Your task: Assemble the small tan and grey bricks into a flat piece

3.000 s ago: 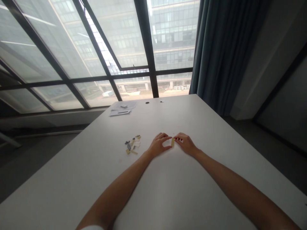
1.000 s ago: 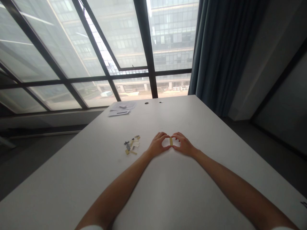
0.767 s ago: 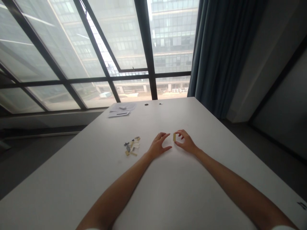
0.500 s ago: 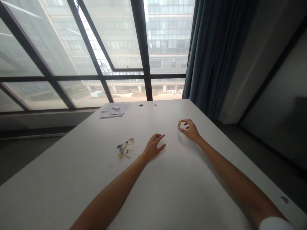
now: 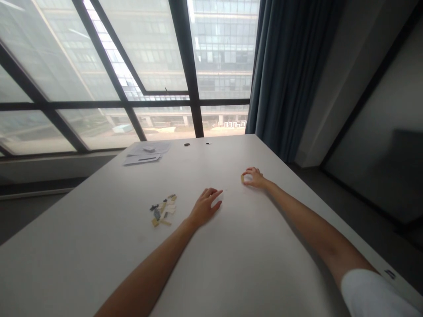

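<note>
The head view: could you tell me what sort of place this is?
Probably an office or meeting room: a large white table, tall windows facing a glass office block, and a blue curtain.

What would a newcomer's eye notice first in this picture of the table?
The two hands draw the eye first. The right hand pinches a small tan piece far out on the white table, and the left hand lies open nearer the middle. To the left of it sits a little pile of pieces, and behind everything is a large window.
</note>
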`<state>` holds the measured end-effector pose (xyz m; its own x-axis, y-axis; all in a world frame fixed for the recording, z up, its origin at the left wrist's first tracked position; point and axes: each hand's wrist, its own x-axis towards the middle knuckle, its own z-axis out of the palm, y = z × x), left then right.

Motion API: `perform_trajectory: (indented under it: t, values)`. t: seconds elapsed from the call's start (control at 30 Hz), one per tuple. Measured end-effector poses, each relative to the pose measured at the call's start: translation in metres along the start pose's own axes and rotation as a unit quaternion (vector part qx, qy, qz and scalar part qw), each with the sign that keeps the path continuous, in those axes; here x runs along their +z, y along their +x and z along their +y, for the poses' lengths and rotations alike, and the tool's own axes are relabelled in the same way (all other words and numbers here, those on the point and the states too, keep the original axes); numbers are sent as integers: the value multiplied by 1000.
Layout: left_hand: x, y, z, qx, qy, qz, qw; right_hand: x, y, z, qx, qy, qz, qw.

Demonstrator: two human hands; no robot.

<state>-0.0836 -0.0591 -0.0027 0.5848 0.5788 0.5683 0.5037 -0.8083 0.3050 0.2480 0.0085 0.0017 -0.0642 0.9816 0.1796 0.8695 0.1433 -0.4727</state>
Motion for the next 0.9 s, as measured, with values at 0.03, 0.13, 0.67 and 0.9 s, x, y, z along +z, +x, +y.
perform_trajectory:
  t: [0.03, 0.13, 0.67, 0.9]
  values:
    - [-1, 0, 1, 0, 0, -3, 1000, 0, 3, -1, -2, -5, -13, 1000]
    - [-2, 1, 3, 0, 1, -17, 1000, 1, 11, -5, -12, -13, -47, 999]
    - [-5, 1, 7, -7, -19, -26, 999, 11, 17, -8, -9, -18, -34, 999]
    - [-2, 1, 5, -8, -15, -31, 999, 29, 1, -26, 80, -24, 57, 995]
